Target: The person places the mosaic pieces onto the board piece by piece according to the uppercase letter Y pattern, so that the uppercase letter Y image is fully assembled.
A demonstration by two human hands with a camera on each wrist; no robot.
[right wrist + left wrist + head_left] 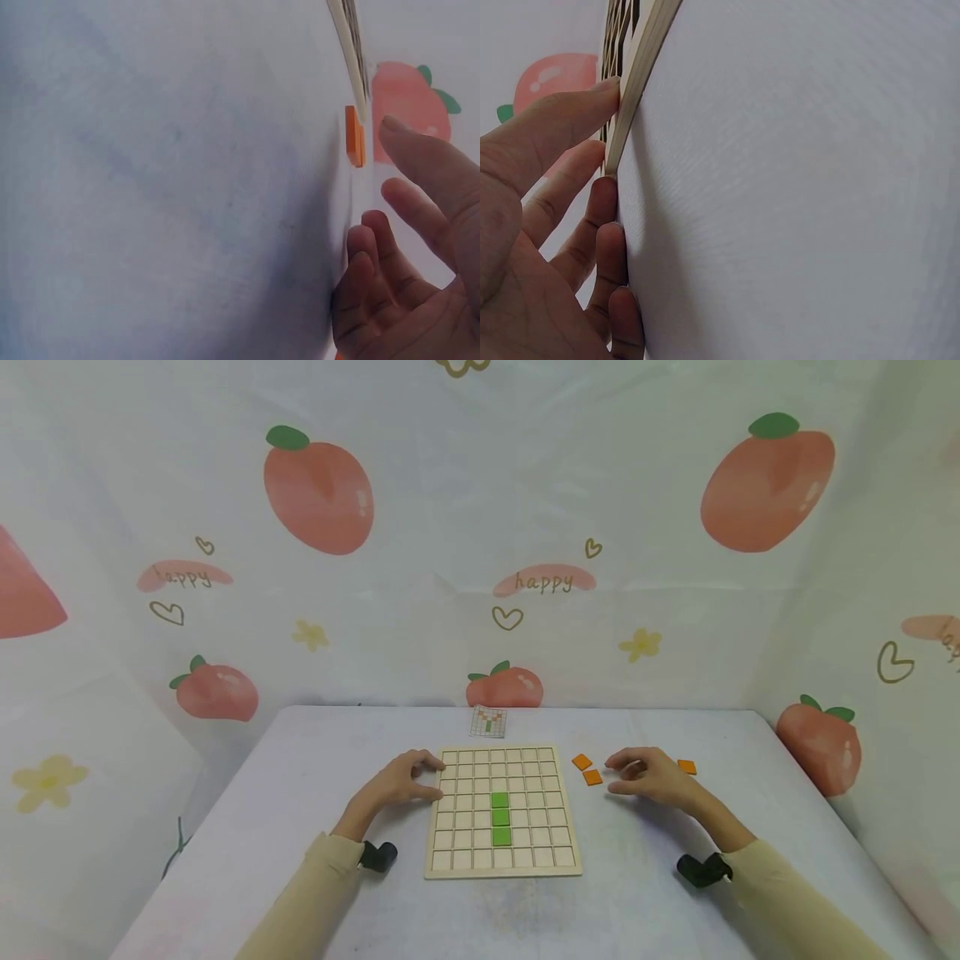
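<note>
A square wooden grid board [465,872] lies on the table with three green tiles [501,817] in one column, right of its middle. At the board's left edge, my left hand [401,779] rests its thumb and fingertips against the rim. The left wrist view shows that thumb [592,97] touching the board's side. My right hand [648,775] hovers low right of the board, thumb and forefinger apart, holding nothing. Just beyond its fingertips lie two orange square tiles [592,777], close together. A third orange tile [687,767] lies on the far side of that hand.
A small pattern card [488,722] with orange and green squares on a grid lies behind the board. White cloth covers the table [352,902]. Behind it hangs a white curtain [420,610] printed with peaches, hearts and flowers.
</note>
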